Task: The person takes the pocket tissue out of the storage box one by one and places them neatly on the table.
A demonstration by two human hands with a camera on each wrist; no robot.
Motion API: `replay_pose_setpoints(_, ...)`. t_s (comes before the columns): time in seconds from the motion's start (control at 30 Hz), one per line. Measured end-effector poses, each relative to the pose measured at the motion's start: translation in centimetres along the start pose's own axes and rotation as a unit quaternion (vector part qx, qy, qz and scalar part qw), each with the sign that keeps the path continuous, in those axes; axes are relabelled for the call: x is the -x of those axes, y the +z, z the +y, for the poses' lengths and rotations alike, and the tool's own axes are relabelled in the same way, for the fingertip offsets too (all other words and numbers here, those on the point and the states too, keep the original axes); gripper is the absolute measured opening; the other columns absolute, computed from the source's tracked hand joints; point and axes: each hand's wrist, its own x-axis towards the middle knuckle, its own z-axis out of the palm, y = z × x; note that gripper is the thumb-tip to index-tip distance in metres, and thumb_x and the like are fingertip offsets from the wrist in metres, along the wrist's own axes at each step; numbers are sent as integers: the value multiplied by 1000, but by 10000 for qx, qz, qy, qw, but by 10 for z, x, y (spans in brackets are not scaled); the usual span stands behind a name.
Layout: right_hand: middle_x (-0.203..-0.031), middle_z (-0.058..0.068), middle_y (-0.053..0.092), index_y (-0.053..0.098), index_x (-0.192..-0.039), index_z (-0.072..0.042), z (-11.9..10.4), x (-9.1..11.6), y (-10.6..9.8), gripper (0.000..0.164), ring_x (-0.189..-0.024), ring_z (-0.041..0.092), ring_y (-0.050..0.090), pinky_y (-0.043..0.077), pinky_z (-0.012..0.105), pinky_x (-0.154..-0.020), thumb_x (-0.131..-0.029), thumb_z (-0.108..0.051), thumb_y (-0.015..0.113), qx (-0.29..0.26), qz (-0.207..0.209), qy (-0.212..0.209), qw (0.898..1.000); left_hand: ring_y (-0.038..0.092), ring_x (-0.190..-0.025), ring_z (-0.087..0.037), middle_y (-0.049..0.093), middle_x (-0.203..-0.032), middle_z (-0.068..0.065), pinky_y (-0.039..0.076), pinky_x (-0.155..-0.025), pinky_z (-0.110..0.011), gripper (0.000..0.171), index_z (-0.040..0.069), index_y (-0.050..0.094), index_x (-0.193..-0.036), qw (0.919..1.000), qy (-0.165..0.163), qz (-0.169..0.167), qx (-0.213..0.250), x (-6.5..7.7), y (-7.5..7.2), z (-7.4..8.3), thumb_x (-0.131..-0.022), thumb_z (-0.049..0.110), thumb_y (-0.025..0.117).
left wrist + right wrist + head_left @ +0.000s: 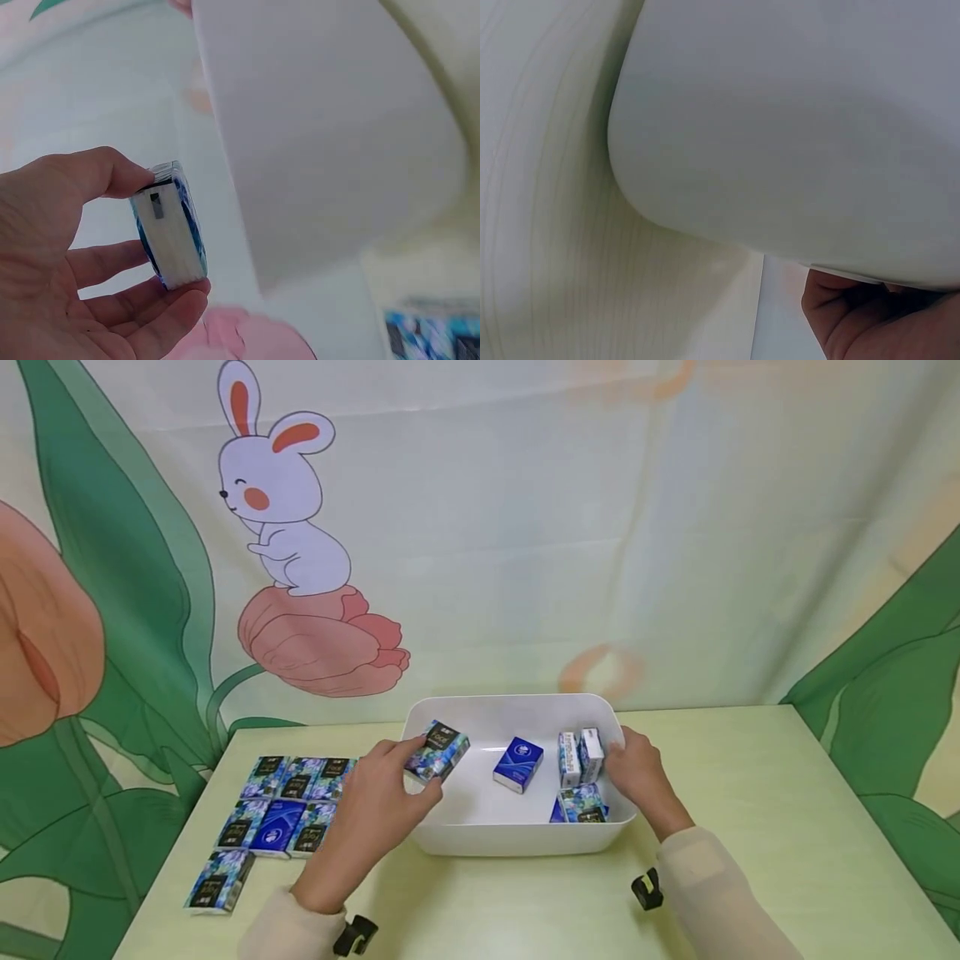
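My left hand (382,802) pinches a small pack of tissues (438,752) with a blue floral print and a black label. It holds the pack above the left side of a white plastic bin (517,841). The left wrist view shows the thumb on one end of the pack (171,232) and fingertips on the other. My right hand (643,777) grips the bin's right rim, its fingers partly hidden there. Inside the bin lie a dark blue tissue pack (518,765), two floral packs (580,757) standing on edge, and another floral pack (584,803) over a blue one.
Left of the bin, several tissue packs (277,827) lie in rows on the pale wooden table (517,910), floral ones around a blue one. My left forearm covers part of them. Behind the table hangs a curtain (487,568) printed with a rabbit and flowers.
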Motion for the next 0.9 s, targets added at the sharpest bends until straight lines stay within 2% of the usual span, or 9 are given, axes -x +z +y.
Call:
replay_pose_setpoints(0.2, -127, 36, 58, 51, -138, 9, 1, 1, -1, 42, -111, 53, 61, 53, 62, -84, -102, -11, 40, -29, 30, 12, 10000, 64, -106, -43, 64, -124, -22, 51, -83, -60, 55, 5, 65, -133, 9988, -490, 56, -82, 30, -13, -35, -85, 28, 75)
replay_pose_setpoints(0.27, -126, 36, 58, 51, -137, 9, 1, 0, 0, 42, -109, 53, 61, 54, 61, -83, -101, -10, 41, 5, 38, -68, 10000, 62, -110, -45, 64, -126, -23, 49, -86, -62, 55, 6, 65, -134, 9970, -761, 63, -112, 42, -17, -46, -85, 29, 75)
replay_pose_setpoints(0.37, -124, 35, 60, 53, -135, 9, 1, 1, -1, 41, -108, 52, 62, 54, 60, -81, -101, -10, 41, 63, 75, -115, 9999, 60, -114, -46, 64, -127, -24, 47, -88, -63, 56, 5, 65, -133, 9917, -1273, -90, -173, 59, -22, -63, -85, 33, 75)
replay_pose_setpoints(0.47, -123, 35, 60, 53, -134, 9, 2, 2, -2, 41, -107, 52, 62, 54, 61, -81, -101, -10, 41, 110, 119, -85, 9998, 55, -119, -49, 61, -130, -28, 43, -93, -65, 60, 3, 64, -134, 9829, -1767, -386, -345, 74, -22, -82, -85, 37, 74)
replay_pose_setpoints(0.57, -125, 35, 59, 52, -136, 9, 1, 1, -2, 41, -108, 52, 62, 54, 61, -81, -101, -10, 41, 64, 72, -65, 9999, 55, -113, -53, 60, -126, -33, 43, -92, -66, 62, -3, 63, -132, 9732, -2153, -513, -630, 89, -20, -104, -85, 37, 74)
replay_pose_setpoints(0.7, -126, 36, 58, 51, -138, 9, 0, 1, -1, 43, -109, 52, 61, 54, 61, -82, -102, -11, 40, 40, 0, -65, 10000, 59, -93, -52, 63, -103, -33, 46, -83, -64, 60, -9, 65, -122, 9561, -2666, -452, -1127, 109, -15, -132, -80, 33, 75)
replay_pose_setpoints(0.8, -125, 36, 59, 51, -137, 9, 1, 0, -2, 42, -109, 52, 62, 54, 61, -83, -102, -11, 40, 83, 49, -52, 9999, 59, -83, -49, 61, -90, -30, 47, -79, -62, 58, -12, 65, -115, 9468, -2865, -412, -1407, 119, -11, -149, -77, 31, 75)
replay_pose_setpoints(0.9, -125, 35, 59, 52, -136, 9, 2, 0, -3, 41, -109, 52, 61, 54, 61, -83, -101, -11, 41, 83, 72, -55, 9999, 58, -84, -52, 59, -93, -34, 47, -79, -62, 55, -14, 64, -110, 9417, -2932, -426, -1591, 124, -6, -160, -77, 29, 73)
